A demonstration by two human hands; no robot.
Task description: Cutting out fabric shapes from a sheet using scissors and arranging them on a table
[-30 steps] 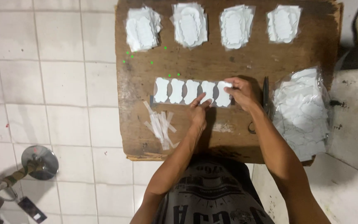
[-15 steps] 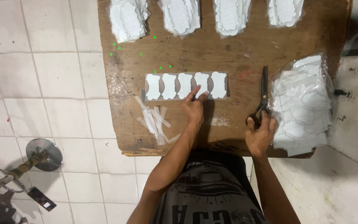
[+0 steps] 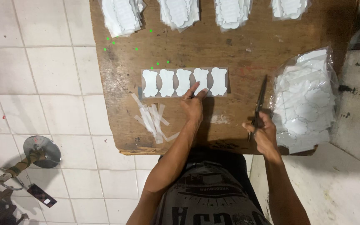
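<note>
- The left hand (image 3: 193,106) lies flat, fingers spread, its tips pressing the strip of white labels (image 3: 184,82) at the middle of the desk (image 3: 238,54).
- The right hand (image 3: 265,133) has its grip closed around the handles of the scissors (image 3: 259,104), near the desk's right edge, beside a bag of uncut label sheets (image 3: 305,100).
- Judged done: four stacks of cut labels (image 3: 123,14) along the far edge, with trimmings (image 3: 153,118) near the front edge.
- Judged left: this five-label strip is uncut, and the bag looks full.

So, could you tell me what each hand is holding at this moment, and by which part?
The right hand holds the scissors by their handles. The left hand holds nothing; its fingers press on the strip of white labels.
</note>
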